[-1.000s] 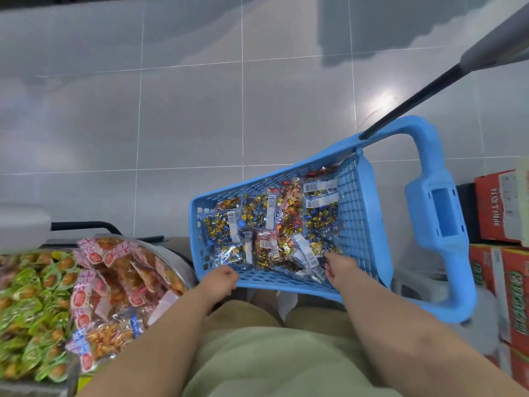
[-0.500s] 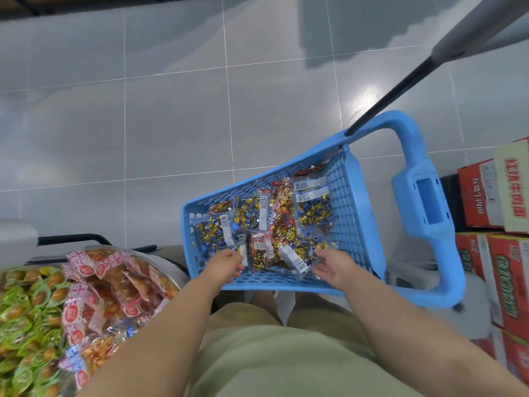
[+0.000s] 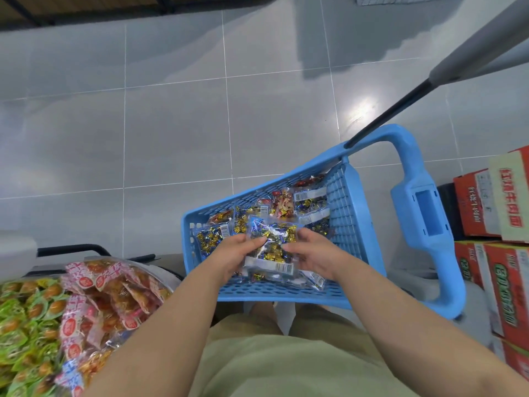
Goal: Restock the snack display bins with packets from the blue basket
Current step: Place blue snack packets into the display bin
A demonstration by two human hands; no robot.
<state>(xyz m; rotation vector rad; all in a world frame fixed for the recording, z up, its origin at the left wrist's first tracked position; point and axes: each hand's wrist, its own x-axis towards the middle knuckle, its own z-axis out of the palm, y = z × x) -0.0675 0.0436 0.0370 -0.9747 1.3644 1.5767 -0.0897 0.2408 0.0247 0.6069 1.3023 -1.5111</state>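
A blue basket (image 3: 347,202) stands on the floor in front of my legs, holding several clear snack packets of gold and blue wrapped sweets. Both hands grip a stack of these packets (image 3: 272,245) just above the basket's near side. My left hand (image 3: 237,255) holds the stack's left edge and my right hand (image 3: 310,253) holds its right edge. A white barcode label shows on the top packet's near end. At the lower left, display bins hold red-labelled orange snack packets (image 3: 103,296) and green-wrapped snacks (image 3: 25,319).
Red cardboard boxes (image 3: 492,253) are stacked at the right edge beside the basket's tall blue handle (image 3: 420,207). A grey and black pole (image 3: 429,84) slants up from the basket's far corner. Grey floor tiles stretch beyond the basket.
Both hands went from the basket's near rim into the packets and have closed on a stack, lifting it slightly. The view has shifted left and down.
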